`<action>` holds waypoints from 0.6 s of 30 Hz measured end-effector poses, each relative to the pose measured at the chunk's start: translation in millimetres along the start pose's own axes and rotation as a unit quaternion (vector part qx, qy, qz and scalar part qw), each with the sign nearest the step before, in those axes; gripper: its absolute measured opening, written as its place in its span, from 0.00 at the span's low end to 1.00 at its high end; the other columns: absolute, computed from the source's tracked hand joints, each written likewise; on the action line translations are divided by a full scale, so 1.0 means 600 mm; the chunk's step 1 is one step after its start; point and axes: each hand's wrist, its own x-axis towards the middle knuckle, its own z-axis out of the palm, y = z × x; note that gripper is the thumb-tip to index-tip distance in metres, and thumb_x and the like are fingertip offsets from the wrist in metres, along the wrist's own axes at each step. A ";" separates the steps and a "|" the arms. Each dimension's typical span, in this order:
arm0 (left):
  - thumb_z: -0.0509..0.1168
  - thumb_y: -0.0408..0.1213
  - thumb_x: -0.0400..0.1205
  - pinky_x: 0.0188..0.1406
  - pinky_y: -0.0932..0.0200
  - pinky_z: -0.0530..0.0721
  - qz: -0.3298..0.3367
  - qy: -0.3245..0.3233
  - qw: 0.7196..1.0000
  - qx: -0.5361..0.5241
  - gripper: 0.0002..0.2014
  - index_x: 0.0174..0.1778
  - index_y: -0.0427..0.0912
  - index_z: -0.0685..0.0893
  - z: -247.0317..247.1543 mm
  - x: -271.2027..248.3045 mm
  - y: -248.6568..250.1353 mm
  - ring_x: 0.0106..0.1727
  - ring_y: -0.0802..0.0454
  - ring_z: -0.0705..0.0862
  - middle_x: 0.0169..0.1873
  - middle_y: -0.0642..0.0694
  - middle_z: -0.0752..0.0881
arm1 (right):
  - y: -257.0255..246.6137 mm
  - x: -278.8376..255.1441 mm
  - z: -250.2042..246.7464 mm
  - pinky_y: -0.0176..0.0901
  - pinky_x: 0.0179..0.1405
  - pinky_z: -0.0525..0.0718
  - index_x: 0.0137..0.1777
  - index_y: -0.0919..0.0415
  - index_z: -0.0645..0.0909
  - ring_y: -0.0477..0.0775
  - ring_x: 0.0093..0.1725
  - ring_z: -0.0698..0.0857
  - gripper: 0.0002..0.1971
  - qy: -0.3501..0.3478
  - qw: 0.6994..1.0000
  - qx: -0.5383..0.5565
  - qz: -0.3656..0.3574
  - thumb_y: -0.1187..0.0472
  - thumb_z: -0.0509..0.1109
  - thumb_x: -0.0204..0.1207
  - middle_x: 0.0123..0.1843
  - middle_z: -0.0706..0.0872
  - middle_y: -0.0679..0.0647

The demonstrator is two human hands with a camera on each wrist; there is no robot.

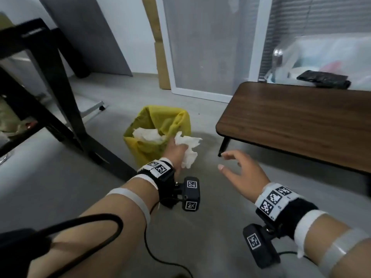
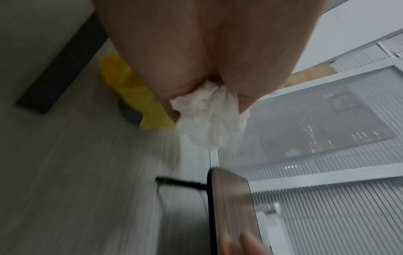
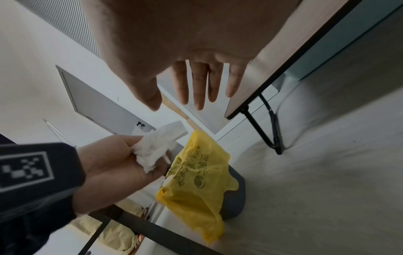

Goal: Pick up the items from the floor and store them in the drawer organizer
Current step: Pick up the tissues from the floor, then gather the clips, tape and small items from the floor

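My left hand [image 1: 175, 151] grips a crumpled white tissue [image 1: 188, 149] just beside the rim of a small bin lined with a yellow bag [image 1: 172, 125]. The same tissue [image 2: 209, 120] bulges out below my palm in the left wrist view, and in the right wrist view the tissue [image 3: 154, 150] sits in my curled left hand [image 3: 122, 163]. More white tissue [image 1: 146, 134] lies inside the bin. My right hand [image 1: 236, 167] hovers empty over the floor with fingers [image 3: 196, 86] spread. No drawer organizer is in view.
A low brown table [image 1: 301, 121] stands at the right, with a black object [image 1: 323, 78] behind it. A black desk frame [image 1: 60, 97] slants at the left. A white-framed glass door [image 1: 210, 47] is behind the bin. A black cable [image 1: 160, 257] trails on the grey floor.
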 end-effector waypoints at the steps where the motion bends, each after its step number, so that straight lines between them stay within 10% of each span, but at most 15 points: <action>1: 0.63 0.40 0.79 0.51 0.45 0.83 -0.006 0.087 0.996 0.018 0.30 0.79 0.45 0.68 -0.029 0.028 0.013 0.49 0.36 0.83 0.59 0.32 0.82 | -0.002 0.024 0.013 0.43 0.69 0.75 0.61 0.49 0.80 0.43 0.65 0.80 0.14 -0.007 1.000 0.001 -0.001 0.49 0.71 0.77 0.59 0.84 0.42; 6: 0.58 0.34 0.84 0.68 0.47 0.74 0.010 0.196 0.966 0.166 0.31 0.85 0.53 0.61 -0.145 0.187 0.055 0.76 0.32 0.70 0.81 0.34 0.63 | 0.020 0.127 0.086 0.41 0.63 0.77 0.53 0.50 0.83 0.44 0.59 0.82 0.07 -0.039 0.999 0.003 0.033 0.52 0.72 0.78 0.53 0.86 0.41; 11: 0.65 0.63 0.79 0.80 0.33 0.59 -0.041 0.145 0.931 0.332 0.51 0.84 0.63 0.32 -0.148 0.251 0.016 0.86 0.30 0.52 0.86 0.32 0.45 | 0.150 0.116 0.147 0.42 0.65 0.74 0.58 0.53 0.83 0.51 0.65 0.80 0.11 -0.085 0.985 -0.054 0.139 0.54 0.72 0.78 0.61 0.83 0.50; 15: 0.65 0.53 0.82 0.81 0.34 0.59 0.085 0.226 0.865 0.440 0.38 0.85 0.59 0.54 -0.077 0.208 -0.040 0.86 0.38 0.54 0.87 0.39 0.50 | 0.254 0.017 0.155 0.47 0.68 0.75 0.64 0.52 0.80 0.57 0.68 0.78 0.16 -0.111 0.962 -0.083 0.237 0.51 0.72 0.77 0.69 0.78 0.55; 18: 0.70 0.41 0.76 0.75 0.41 0.71 0.201 0.192 0.876 0.395 0.29 0.74 0.44 0.73 0.027 0.152 -0.098 0.79 0.38 0.68 0.78 0.38 0.66 | 0.294 -0.091 0.126 0.48 0.70 0.75 0.66 0.52 0.78 0.57 0.70 0.75 0.17 -0.119 0.942 -0.095 0.299 0.51 0.71 0.78 0.71 0.75 0.55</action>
